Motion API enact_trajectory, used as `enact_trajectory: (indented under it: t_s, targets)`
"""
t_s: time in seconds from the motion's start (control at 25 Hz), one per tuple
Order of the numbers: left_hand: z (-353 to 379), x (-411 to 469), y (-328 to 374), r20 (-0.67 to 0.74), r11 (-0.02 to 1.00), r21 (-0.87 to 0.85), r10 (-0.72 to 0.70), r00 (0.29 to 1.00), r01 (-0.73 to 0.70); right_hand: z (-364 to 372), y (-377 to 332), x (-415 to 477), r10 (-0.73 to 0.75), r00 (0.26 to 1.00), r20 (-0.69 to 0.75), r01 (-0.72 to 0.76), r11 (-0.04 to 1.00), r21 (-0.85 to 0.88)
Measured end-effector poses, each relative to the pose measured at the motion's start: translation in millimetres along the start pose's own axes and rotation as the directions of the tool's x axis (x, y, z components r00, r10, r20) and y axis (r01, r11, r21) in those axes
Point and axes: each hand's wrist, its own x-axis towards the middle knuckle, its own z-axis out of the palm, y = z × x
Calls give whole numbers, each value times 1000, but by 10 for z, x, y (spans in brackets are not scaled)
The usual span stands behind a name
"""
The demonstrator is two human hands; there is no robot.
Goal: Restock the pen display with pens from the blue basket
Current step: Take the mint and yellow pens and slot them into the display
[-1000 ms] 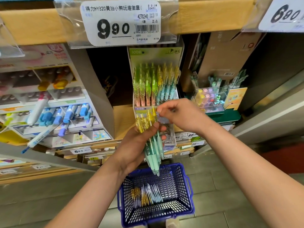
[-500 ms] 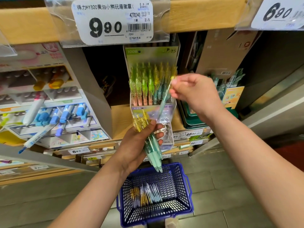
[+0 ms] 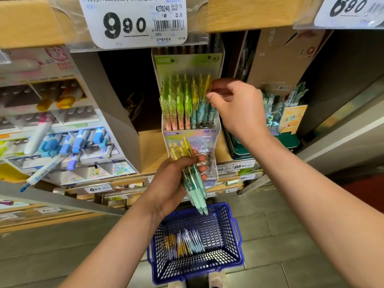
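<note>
Store aisle, grey tile floor (image 3: 280, 235), wooden shelf (image 3: 31, 21) across the top with a 9.90 price tag (image 3: 133, 23) clipped to its edge and a second price tag (image 3: 349, 9) at far right, cut off by the frame

Pen display (image 3: 188, 63) stands on the lower shelf at centre, just under the 9.90 price tag; rows of upright pens (image 3: 180, 100) in it, green caps left, yellow caps right

Marker rack (image 3: 62, 142) on the left, brown box (image 3: 284, 59) on the right behind the display

Blue basket (image 3: 236, 242) sits on the floor near the feet, below both hands, loose pens (image 3: 185, 243) lying in its bottom

Left hand (image 3: 170, 181): low in front of the display base, fingers wrapped round a bundle of pens (image 3: 193, 183), yellow caps up, mint barrels pointing down toward the basket

Right hand (image 3: 236, 104): raised at the display's right edge, thumb and forefinger pinching the yellow top of a single pen (image 3: 207, 84) at the right end of the rows, other fingers curled in

Hard to tell: the single pen's barrel is behind the right hand, so can't see whether it is seated in a slot; bundle count unclear; display's right wall is covered by the hand; tag small print blurred; only shoe tips (image 3: 217, 280) show at the bottom edge
</note>
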Motion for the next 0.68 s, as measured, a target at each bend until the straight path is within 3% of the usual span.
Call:
enact_trajectory:
  t_s: [0.12,0.24,0.44,0.6,0.68]
  targets:
    - [-5,-19,-15,-34,1000,20,12,999,-11,76,10,-33,-83,996,45,88,991,-105]
    - [-3,-41,-20,-44,999,33,30,999,-29,132,54,-28,-59,996,64,66,992,-105]
    - [33,-99,6,45,996,39,84,995,-86,181,145,-104,-62,994,86,72,990,-121]
    - [32,-93,-2,32,992,54,115,993,-116,163,167,-218,38,989,146,-18,990,-138]
    - [22,-84,-6,33,987,77,140,990,-142,122,182,-351,139,957,255,-118,988,-96]
